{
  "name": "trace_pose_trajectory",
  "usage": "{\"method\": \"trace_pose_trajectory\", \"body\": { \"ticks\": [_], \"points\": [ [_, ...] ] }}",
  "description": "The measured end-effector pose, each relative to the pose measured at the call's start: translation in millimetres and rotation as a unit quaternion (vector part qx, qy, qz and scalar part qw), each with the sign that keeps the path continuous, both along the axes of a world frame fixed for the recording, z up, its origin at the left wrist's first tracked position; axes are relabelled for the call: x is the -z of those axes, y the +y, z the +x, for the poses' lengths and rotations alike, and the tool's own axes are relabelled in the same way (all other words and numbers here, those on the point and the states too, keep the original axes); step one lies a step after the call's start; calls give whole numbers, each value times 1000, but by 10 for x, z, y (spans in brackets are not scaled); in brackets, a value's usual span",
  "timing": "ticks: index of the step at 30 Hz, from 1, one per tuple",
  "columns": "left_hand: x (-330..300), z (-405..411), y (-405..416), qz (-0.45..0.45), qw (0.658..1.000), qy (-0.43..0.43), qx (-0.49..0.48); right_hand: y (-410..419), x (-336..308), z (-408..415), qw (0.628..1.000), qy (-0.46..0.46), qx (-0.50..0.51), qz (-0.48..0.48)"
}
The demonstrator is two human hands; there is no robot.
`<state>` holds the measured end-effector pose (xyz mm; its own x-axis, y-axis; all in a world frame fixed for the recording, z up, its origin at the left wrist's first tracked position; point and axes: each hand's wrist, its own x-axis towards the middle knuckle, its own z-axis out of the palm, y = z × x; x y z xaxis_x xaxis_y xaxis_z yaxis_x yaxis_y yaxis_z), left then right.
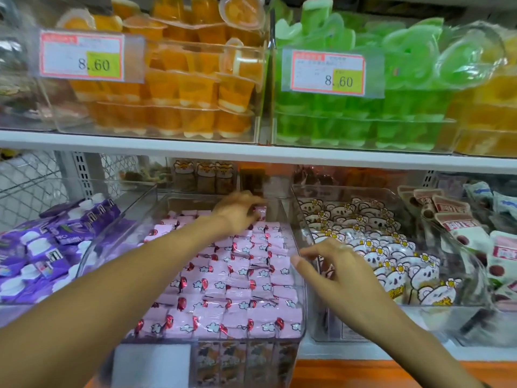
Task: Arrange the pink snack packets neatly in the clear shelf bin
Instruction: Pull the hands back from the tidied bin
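Note:
Several pink snack packets [235,287] with red and white cloud prints lie in rows inside the clear shelf bin [303,312] at the centre of the lower shelf. My left hand [237,211] reaches deep to the back of the bin, its fingers curled down onto a pink packet [261,210] at the far right corner. My right hand [333,264] hovers at the bin's right wall, fingers straight and spread, thumb over the packets, holding nothing.
A bin of purple packets [50,247] stands to the left, a bin of koala-print packets [377,247] to the right. Above, a white shelf board [251,152] carries orange jelly cups [173,88] and green jelly cups [363,79], leaving low headroom.

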<state>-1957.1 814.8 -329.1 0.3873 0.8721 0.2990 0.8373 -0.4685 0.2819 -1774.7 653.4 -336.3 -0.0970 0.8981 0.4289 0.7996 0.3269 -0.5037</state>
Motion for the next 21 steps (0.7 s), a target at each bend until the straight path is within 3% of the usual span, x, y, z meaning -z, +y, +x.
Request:
{"method": "trace_pose_trajectory", "body": {
  "ticks": [5, 10, 12, 14, 17, 21],
  "points": [
    [116, -58, 28, -34, 991, 126, 28, 17, 25, 50, 999, 31, -20, 1],
    [40, -26, -8, -46, 977, 205, 38, 25, 23, 47, 1000, -4, -9, 15],
    [13, -35, -105, -3, 985, 172, 33, 7, 16, 36, 1000, -22, -5, 12],
    [-18, -131, -236, 56, 997, 58, 10, -14, 9, 35, 999, -37, 6, 10],
    [-125, -520, -554, 122, 988, -71, -64, -65, -18, 41, 998, -52, 32, 26],
    [-248, -1264, -1159, 153, 971, -54, -176, -66, -103, -31, 994, -85, 61, -11]
  ]
}}
